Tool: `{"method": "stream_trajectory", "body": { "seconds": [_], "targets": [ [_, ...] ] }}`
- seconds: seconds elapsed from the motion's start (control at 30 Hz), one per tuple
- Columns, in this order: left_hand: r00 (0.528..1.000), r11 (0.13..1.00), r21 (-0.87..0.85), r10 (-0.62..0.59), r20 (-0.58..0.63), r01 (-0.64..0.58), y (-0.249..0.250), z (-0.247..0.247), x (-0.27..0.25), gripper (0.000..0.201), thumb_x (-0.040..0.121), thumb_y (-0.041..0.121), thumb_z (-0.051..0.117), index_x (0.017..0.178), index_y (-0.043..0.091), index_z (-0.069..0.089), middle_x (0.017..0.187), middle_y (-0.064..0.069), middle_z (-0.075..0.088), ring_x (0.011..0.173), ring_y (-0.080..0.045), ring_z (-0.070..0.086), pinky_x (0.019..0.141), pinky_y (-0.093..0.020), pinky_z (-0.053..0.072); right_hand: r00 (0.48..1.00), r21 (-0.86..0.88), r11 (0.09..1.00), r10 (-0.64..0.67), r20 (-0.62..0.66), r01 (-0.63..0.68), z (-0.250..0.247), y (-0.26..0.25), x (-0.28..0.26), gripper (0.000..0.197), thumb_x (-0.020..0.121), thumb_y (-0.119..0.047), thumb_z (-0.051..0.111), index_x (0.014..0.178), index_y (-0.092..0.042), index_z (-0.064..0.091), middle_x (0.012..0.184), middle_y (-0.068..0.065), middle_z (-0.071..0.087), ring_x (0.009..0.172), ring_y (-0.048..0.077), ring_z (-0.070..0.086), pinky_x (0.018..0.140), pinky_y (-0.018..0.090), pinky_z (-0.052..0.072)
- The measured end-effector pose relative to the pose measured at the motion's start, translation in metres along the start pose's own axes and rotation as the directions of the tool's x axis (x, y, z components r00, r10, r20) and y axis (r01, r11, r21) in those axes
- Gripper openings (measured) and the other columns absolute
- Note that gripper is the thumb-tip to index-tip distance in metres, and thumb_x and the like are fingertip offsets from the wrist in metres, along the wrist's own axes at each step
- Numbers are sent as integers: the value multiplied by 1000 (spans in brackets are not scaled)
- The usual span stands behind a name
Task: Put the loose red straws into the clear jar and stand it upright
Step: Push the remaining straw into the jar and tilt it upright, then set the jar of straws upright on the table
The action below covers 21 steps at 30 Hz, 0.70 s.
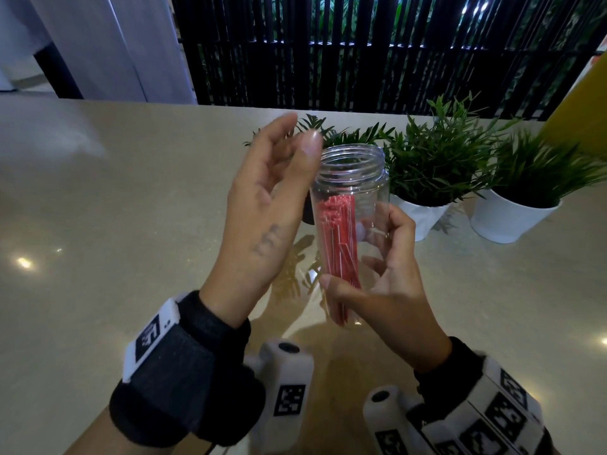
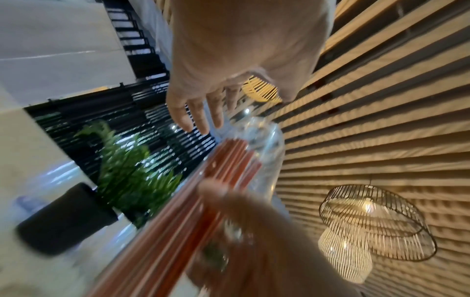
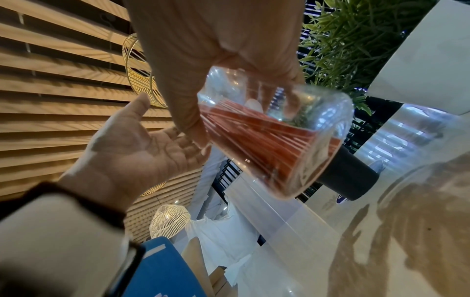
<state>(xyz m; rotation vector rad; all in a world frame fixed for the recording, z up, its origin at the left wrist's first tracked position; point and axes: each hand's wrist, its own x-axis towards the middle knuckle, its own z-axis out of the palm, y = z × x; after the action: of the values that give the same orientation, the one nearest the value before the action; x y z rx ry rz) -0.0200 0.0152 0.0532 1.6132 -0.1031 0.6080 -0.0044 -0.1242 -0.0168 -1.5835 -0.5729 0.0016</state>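
Note:
My right hand (image 1: 377, 274) grips the clear jar (image 1: 353, 178) around its lower body and holds it roughly upright above the table, mouth up. A bundle of red straws (image 1: 340, 244) stands inside, leaning against the jar's left wall. My left hand (image 1: 272, 192) hovers open just left of the jar's mouth, fingers relaxed, holding nothing. In the right wrist view the jar (image 3: 318, 112) and straws (image 3: 267, 140) show from below, with my thumb and fingers (image 3: 188, 112) around them. In the left wrist view the straws (image 2: 178, 211) and jar (image 2: 264, 140) appear blurred under my open fingers (image 2: 193, 112).
Two white pots with green plants (image 1: 440, 159) (image 1: 525, 188) stand on the beige table (image 1: 115, 224) behind and right of the jar. A black pot (image 3: 348, 176) with a fern sits behind my left hand. A black slatted fence runs along the table's far edge.

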Motion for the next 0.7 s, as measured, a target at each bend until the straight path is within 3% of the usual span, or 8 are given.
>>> {"method": "stream_trajectory", "body": {
  "seconds": [0.07, 0.17, 0.27, 0.4, 0.47, 0.5, 0.6, 0.7],
  "targets": [
    [999, 999, 6, -41, 24, 40, -12, 2, -16, 76, 64, 70, 49, 128, 29, 42, 121, 10, 57, 109, 0, 55, 79, -11, 46, 1000, -17, 1000, -15, -17, 15, 0, -1, 1, 88, 66, 8, 74, 130, -25, 23, 115, -14, 51, 98, -14, 54, 71, 0, 43],
    [987, 991, -8, -129, 94, 130, -35, 12, -40, 84, 52, 69, 66, 124, 33, 43, 112, 17, 61, 106, -1, 57, 85, -22, 50, 999, 11, 1000, -27, -28, 27, -1, 2, 4, 84, 66, 12, 72, 126, -22, 24, 96, -20, 64, 79, -9, 62, 64, 9, 53],
    [977, 982, -7, -185, 107, 187, -49, 18, -48, 60, 56, 42, 78, 108, 44, 48, 101, 30, 64, 97, 7, 60, 75, -11, 49, 999, -14, 1000, 5, -41, -5, 0, 6, 5, 94, 63, -5, 76, 134, -28, 17, 128, -2, 49, 108, 3, 57, 83, 25, 56],
    [976, 978, -58, -195, 99, 202, -62, 15, -42, 55, 65, 22, 78, 112, 29, 52, 102, 11, 66, 93, -1, 64, 76, -17, 52, 998, -35, 998, 48, 41, -46, -3, 8, 6, 96, 69, -7, 74, 136, -31, 10, 140, -2, 28, 108, -14, 49, 73, 11, 52],
    [973, 974, -89, -197, 117, 208, -68, 14, -37, 57, 68, 18, 76, 118, 21, 49, 106, 9, 63, 93, 0, 63, 72, -13, 51, 998, -180, 983, 47, 52, -37, -7, 8, 7, 92, 65, -27, 72, 134, -40, 13, 136, -6, 25, 115, -15, 38, 87, 10, 45],
    [973, 974, -92, -195, 120, 206, -72, 13, -34, 59, 68, 18, 75, 120, 19, 48, 108, 10, 62, 95, 0, 62, 71, -13, 51, 999, -250, 968, 31, 34, -21, -10, 9, 8, 88, 65, -32, 69, 135, -38, 16, 131, -5, 27, 114, -20, 32, 89, 1, 36],
    [971, 979, -62, -186, 149, 196, -84, 12, -22, 58, 67, 21, 77, 117, 27, 49, 114, 15, 57, 105, -4, 59, 81, -21, 54, 999, -353, 935, -26, -36, 12, -19, 16, 17, 69, 71, -41, 62, 132, -35, 30, 113, -5, 40, 102, -20, 37, 80, -9, 27],
    [968, 984, -9, -173, 179, 178, -95, 15, -8, 56, 62, 28, 78, 110, 41, 51, 116, 15, 54, 111, -7, 56, 86, -26, 53, 996, -405, 913, 0, -95, -38, -25, 28, 28, 66, 79, -26, 68, 136, -23, 33, 117, 3, 45, 97, -5, 47, 73, -7, 33]
  ]
}}
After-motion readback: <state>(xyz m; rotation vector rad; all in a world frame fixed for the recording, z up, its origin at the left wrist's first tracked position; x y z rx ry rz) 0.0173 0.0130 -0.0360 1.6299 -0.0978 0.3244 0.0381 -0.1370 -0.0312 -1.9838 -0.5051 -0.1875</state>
